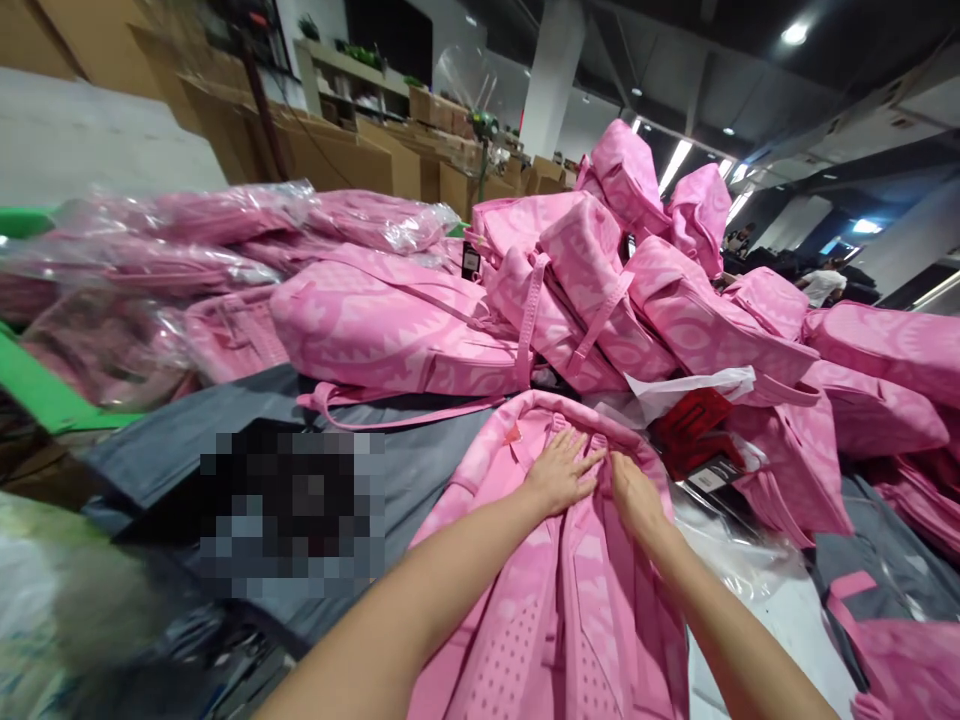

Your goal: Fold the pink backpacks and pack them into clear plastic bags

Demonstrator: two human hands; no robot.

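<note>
My left hand (561,470) flat, fingers spread, my right hand (636,497) pressing beside it: pinning pink backpack (540,590) top steady on grey cloth (420,470); neither grips.

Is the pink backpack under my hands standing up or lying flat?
Lying flat: the pink backpack rests back-side up on the table, both hands pressing near its top.

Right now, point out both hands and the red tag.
left hand (559,468), head view, back of the hand
right hand (636,495), head view, back of the hand
red tag (688,418), head view, its upper face
</note>
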